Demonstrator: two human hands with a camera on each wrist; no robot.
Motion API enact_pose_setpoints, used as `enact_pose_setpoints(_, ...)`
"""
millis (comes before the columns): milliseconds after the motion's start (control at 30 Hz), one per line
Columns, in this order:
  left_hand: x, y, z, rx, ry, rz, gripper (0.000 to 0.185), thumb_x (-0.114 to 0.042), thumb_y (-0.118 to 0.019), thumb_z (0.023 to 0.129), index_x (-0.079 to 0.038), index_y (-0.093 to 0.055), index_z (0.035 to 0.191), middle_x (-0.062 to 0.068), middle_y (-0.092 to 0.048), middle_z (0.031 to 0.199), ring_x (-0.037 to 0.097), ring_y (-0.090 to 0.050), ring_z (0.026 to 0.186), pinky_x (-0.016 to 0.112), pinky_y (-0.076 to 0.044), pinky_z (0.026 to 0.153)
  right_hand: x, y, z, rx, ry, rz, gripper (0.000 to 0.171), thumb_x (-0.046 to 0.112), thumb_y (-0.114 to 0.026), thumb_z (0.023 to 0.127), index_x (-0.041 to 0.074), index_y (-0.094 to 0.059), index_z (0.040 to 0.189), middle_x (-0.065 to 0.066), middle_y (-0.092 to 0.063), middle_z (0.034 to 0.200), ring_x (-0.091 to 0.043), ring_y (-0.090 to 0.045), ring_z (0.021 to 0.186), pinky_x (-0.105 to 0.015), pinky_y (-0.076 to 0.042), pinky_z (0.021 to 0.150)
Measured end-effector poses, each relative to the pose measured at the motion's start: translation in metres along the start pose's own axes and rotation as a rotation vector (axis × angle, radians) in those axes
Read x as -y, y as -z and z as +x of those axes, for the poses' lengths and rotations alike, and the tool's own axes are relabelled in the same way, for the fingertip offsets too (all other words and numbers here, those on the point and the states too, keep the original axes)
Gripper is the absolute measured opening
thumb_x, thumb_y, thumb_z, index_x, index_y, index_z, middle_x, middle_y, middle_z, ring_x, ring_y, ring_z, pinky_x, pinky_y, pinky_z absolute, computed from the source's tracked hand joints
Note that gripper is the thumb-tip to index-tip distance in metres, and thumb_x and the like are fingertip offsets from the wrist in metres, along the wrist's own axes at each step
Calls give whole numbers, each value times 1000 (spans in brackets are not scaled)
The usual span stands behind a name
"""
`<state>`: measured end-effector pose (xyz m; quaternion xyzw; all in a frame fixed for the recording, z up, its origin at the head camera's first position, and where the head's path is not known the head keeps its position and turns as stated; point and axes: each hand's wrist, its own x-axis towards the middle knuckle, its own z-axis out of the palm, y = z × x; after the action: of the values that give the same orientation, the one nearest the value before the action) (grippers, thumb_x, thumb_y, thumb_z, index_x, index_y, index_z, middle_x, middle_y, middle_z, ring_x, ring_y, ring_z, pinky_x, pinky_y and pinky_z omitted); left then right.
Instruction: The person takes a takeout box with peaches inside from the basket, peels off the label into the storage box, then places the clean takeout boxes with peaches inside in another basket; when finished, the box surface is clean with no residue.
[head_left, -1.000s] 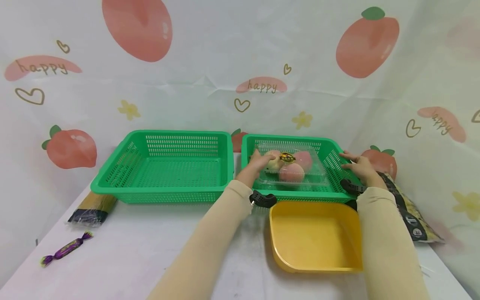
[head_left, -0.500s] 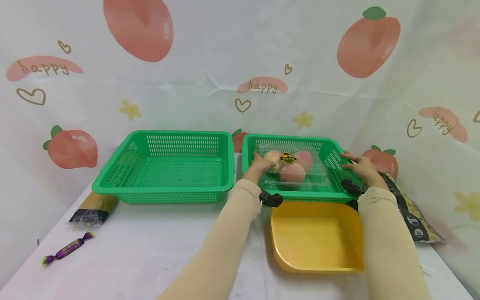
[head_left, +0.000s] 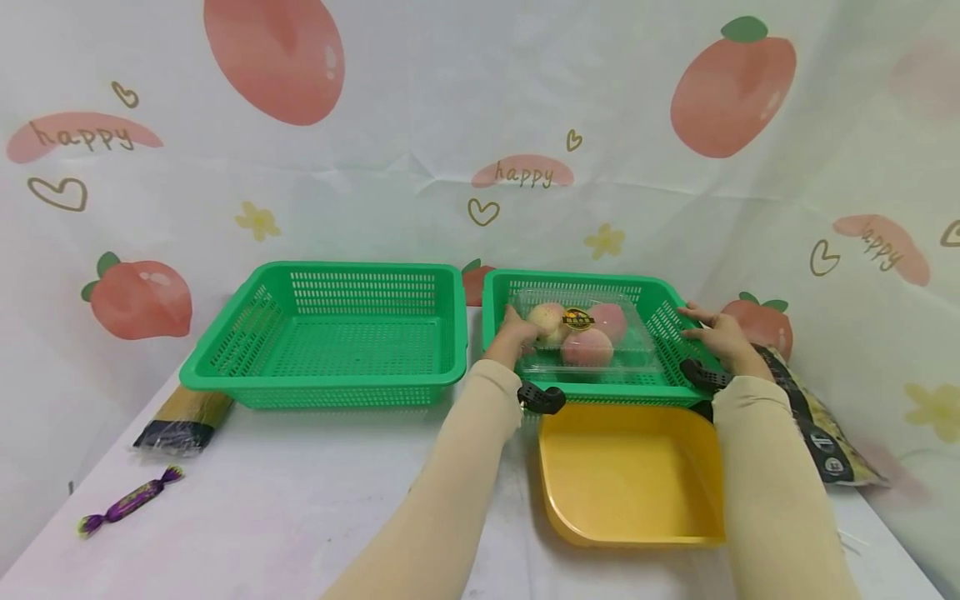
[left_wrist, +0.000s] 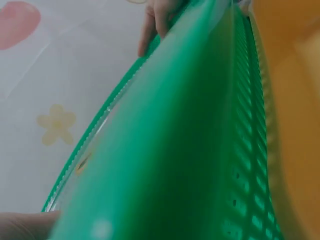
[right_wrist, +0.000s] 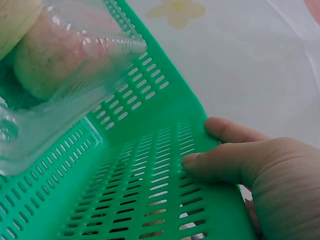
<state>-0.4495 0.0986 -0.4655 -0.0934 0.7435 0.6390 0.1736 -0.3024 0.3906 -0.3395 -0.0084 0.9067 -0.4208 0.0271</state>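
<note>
A clear plastic clamshell of peaches (head_left: pixel 588 348) with a black and gold label lies in the smaller green basket (head_left: pixel 600 390). Its near right corner shows close in the right wrist view. My left hand (head_left: pixel 514 335) holds the clamshell's left end, thumb toward the peaches; the basket wall hides most of this hand in the left wrist view. On the opposite side, my right hand (head_left: pixel 723 337) grips the basket's right rim. In the right wrist view its thumb presses inside the slotted wall, with other fingers over and behind the rim.
A larger green basket (head_left: pixel 322 381) stands to the left. In front of the smaller one is a yellow tub (head_left: pixel 630 475). A purple-wrapped candy (head_left: pixel 131 502) and a brown packet (head_left: pixel 183 421) lie at left. A dark and yellow bag (head_left: pixel 817 417) lies beyond my right forearm.
My left hand has shifted slightly right, and its thumb has drawn back from over the peaches to the clamshell's left end. The clamshell sits slightly further right. My right hand stays on the rim.
</note>
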Motion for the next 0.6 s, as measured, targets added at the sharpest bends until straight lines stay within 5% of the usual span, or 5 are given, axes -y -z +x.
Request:
enact_pose_setpoints(133, -44, 17, -112, -7, -43, -63, 97, 1, -65, 83, -26, -2, 151, 9, -10, 157, 20, -54, 65, 28, -47, 51, 1, 0, 0, -2, -3, 0, 53, 4, -46, 96, -3, -26, 144, -20, -3, 154, -45, 3, 140, -60, -20, 109)
enact_pose_setpoints(233, -63, 26, -160, 14, -65, -121, 87, 4, -60, 86, -21, -9, 151, 14, -17, 155, 13, -45, 54, 22, -44, 49, 1, 0, 0, -3, -7, 2, 53, 4, -46, 96, -3, -26, 144, -19, -3, 154, -45, 4, 140, -61, -19, 110)
enact_pose_setpoints(333, -72, 32, -176, 45, -72, -172, 82, 6, -57, 88, -19, -11, 151, 17, -19, 153, 11, -44, 49, 21, -44, 49, 1, 0, 1, -7, -11, 2, 53, 4, -46, 96, -2, -26, 144, -18, -3, 154, -44, 5, 140, -61, -18, 110)
enact_pose_setpoints(600, -63, 32, -162, 77, -109, -309, 80, 4, -58, 87, -25, -17, 150, 21, -25, 151, 9, -44, 42, 20, -46, 46, 0, -1, 1, -10, 0, -19, 52, 5, -46, 96, -3, -26, 143, -20, -4, 154, -46, 2, 140, -61, -21, 108)
